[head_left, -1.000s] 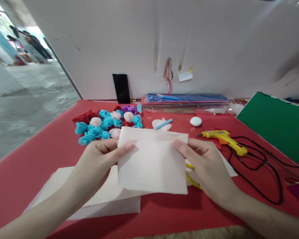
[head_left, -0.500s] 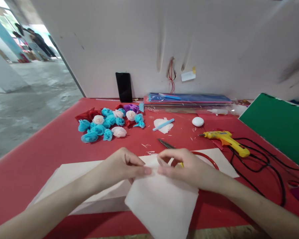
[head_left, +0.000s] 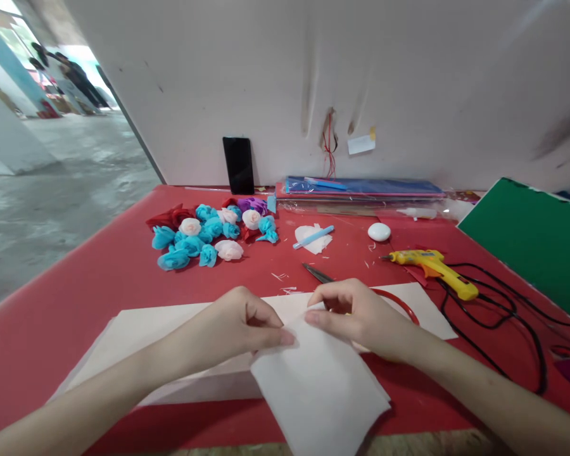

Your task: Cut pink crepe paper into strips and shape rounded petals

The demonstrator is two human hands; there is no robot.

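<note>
A piece of white paper (head_left: 323, 386), seemingly in layers, hangs toward the table's front edge. My left hand (head_left: 247, 323) pinches its upper left edge between thumb and fingers. At the top corner my right hand (head_left: 361, 316) pinches the same piece. Beneath both hands lie larger white sheets (head_left: 161, 332), flat on the red table. A pair of scissors (head_left: 317, 273) rests just beyond my right hand; its blade tip and a red handle loop show, while the middle is hidden by that hand.
Blue, pink, red and purple paper flowers (head_left: 209, 231) cluster at the back left. A black phone (head_left: 239, 166) leans on the wall. To the right are a yellow glue gun (head_left: 432, 269) with a black cord, a white egg-shaped object (head_left: 379, 232) and a green board (head_left: 532, 247).
The piece of paper has turned a little, its lower right corner swinging right and down. My left hand has shifted slightly right and down along its edge. Both hands keep their pinch.
</note>
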